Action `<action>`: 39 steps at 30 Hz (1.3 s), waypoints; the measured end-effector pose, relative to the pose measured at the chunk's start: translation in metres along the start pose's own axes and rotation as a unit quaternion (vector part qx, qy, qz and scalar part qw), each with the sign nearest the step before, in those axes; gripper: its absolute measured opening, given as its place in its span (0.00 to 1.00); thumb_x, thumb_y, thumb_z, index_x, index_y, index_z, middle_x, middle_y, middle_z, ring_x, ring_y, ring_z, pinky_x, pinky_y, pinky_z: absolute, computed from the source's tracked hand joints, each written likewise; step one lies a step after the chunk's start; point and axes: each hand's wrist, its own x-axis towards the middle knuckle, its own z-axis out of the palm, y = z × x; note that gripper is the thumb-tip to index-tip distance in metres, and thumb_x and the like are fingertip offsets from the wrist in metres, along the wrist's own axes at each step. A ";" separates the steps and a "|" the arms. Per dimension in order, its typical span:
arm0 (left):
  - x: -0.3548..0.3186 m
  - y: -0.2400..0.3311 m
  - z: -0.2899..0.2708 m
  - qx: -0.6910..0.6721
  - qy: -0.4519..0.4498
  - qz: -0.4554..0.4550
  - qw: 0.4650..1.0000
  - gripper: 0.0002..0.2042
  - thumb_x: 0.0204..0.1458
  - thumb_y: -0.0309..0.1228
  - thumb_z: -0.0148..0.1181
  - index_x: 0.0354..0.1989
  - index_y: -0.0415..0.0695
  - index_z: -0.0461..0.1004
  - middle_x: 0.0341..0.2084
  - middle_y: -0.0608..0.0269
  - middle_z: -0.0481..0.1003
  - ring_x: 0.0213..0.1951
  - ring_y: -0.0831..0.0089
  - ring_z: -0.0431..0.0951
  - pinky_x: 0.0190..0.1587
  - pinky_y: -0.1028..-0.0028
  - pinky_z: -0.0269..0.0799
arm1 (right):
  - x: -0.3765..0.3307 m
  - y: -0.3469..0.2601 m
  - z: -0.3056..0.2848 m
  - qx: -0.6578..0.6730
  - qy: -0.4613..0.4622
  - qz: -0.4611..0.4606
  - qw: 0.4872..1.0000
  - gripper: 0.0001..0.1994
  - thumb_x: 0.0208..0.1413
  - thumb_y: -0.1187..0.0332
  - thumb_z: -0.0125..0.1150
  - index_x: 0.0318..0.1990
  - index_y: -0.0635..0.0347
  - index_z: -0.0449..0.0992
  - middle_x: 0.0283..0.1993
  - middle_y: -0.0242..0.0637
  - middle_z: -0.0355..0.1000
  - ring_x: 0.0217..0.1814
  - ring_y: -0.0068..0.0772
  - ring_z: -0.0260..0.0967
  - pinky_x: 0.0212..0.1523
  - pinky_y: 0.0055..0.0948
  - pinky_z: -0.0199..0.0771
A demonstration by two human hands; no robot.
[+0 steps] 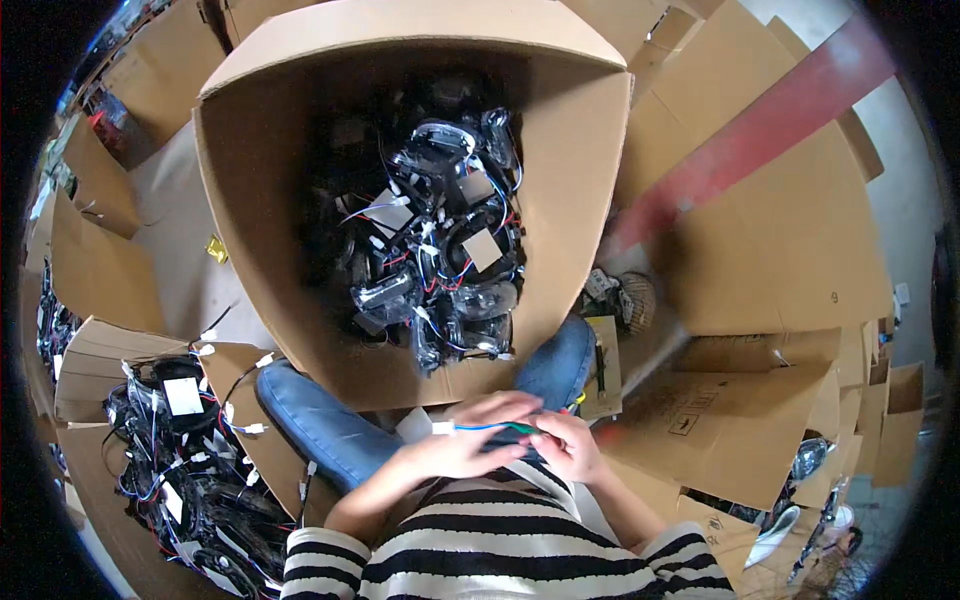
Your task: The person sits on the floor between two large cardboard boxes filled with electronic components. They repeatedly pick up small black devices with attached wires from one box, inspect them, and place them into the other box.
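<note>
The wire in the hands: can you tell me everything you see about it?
The wire is thin and smooth-looking, perhaps plastic-coated. It is blue on its left part and green toward the right, with a white plug at its left end. It runs sideways, slightly curved, above the person's lap. The right hand pinches the green part. The left hand is blurred, its fingers and thumb spread apart by the blue part; I can't tell if they touch it.

A wire (521,428) spans the left hand (458,453) and right hand (570,448). Ahead stands a box (575,150), parts (440,240) in it; left, a second box (100,372); right, a carton (770,240).
</note>
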 end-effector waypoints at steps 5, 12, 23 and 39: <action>-0.024 -0.044 -0.032 0.022 0.041 -0.149 0.988 0.13 0.46 0.29 0.52 0.40 0.37 0.68 0.32 0.54 0.71 0.36 0.64 0.73 0.40 0.73 0.67 | 0.003 -0.003 -0.010 -0.009 -0.040 0.001 0.999 0.08 0.45 0.77 0.51 0.35 0.66 0.70 0.23 0.38 0.65 0.24 0.30 0.63 0.24 0.24 0.61; -0.035 -0.040 -0.024 -0.257 0.136 -0.225 0.930 0.13 0.50 0.24 0.46 0.45 0.35 0.62 0.28 0.61 0.69 0.28 0.79 0.70 0.33 0.80 0.67 | 0.012 0.011 -0.002 0.079 -0.010 0.086 0.993 0.05 0.47 0.76 0.49 0.31 0.68 0.68 0.27 0.41 0.67 0.27 0.30 0.66 0.28 0.25 0.65; -0.031 -0.039 0.000 -0.413 0.200 -0.211 0.863 0.08 0.50 0.25 0.48 0.37 0.35 0.69 0.25 0.64 0.71 0.24 0.81 0.69 0.30 0.82 0.66 | 0.015 0.024 0.015 -0.071 -0.086 0.033 0.993 0.10 0.43 0.72 0.53 0.35 0.64 0.67 0.25 0.43 0.67 0.27 0.42 0.66 0.28 0.33 0.65; 0.038 0.120 -0.262 0.332 0.396 0.049 0.855 0.21 0.49 0.48 0.41 0.27 0.40 0.68 0.27 0.59 0.68 0.32 0.71 0.69 0.32 0.72 0.65 | 0.023 0.005 0.002 0.049 -0.012 0.030 0.998 0.06 0.50 0.75 0.46 0.31 0.66 0.70 0.22 0.35 0.66 0.22 0.20 0.63 0.22 0.19 0.62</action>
